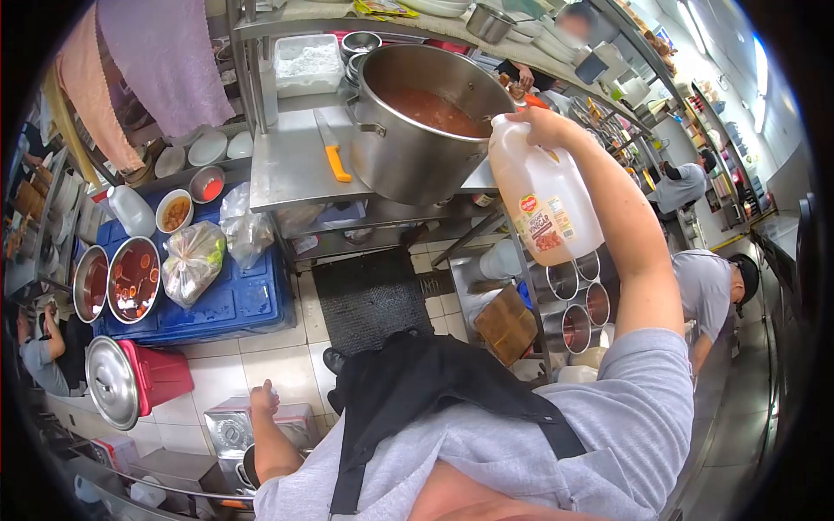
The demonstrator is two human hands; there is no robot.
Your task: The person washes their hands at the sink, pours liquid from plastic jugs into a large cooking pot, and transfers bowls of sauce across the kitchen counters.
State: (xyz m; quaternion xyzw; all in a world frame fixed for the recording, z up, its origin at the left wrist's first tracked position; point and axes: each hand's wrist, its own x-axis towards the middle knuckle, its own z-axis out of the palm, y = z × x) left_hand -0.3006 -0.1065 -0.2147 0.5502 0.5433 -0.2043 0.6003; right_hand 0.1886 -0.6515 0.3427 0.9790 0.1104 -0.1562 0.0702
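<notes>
My right hand (546,128) grips the handle of a large translucent vinegar jug (543,208), with a red-brown label and a little amber liquid low in it. The jug is held roughly upright in the air at the right side of a big steel stockpot (417,156); I cannot tell if they touch. Reddish-brown liquid (430,111) with a pale, foamy surface partly fills the pot. Down at the lower left, my left hand (264,398) is closed, away from the pot; a small whitish thing seems to be in its fingers, too small to name.
A knife with an orange handle (337,163) lies on the steel table (291,178) beside the pot. At left, a blue cooler (243,295) bears steel pots of red liquid, bowls and plastic bags. Steel containers (565,326) stand at right. A co-worker (708,282) bends nearby.
</notes>
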